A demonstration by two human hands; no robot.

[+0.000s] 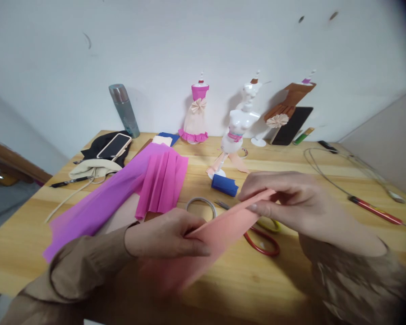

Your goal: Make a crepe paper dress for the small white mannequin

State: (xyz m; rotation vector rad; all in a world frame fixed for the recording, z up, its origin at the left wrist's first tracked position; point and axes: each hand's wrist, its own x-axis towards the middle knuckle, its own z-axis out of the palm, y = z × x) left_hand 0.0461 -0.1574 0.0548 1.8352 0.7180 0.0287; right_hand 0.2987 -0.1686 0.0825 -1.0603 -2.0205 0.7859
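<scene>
A folded sheet of salmon-pink crepe paper (223, 232) is stretched between my two hands above the table. My left hand (171, 234) pinches its left end, thumb on the near face. At the upper right end, my right hand (284, 196) grips the folded edge between thumb and fingers. The paper's lower part hangs down and is blurred. Beneath and behind it lie scissors (262, 243) with red and yellow handles, partly covered by the paper. A grey ring of tape (201, 201) and a blue crepe paper roll (224, 185) sit just beyond.
Purple and magenta crepe paper (122, 189) spreads over the left of the table. Along the wall stand a bottle (124, 110), a pink-dressed mini mannequin (199, 113), a bare white mannequin (240, 119) and a brown-dressed one (291, 101). A red-handled corded tool (375, 211) lies right.
</scene>
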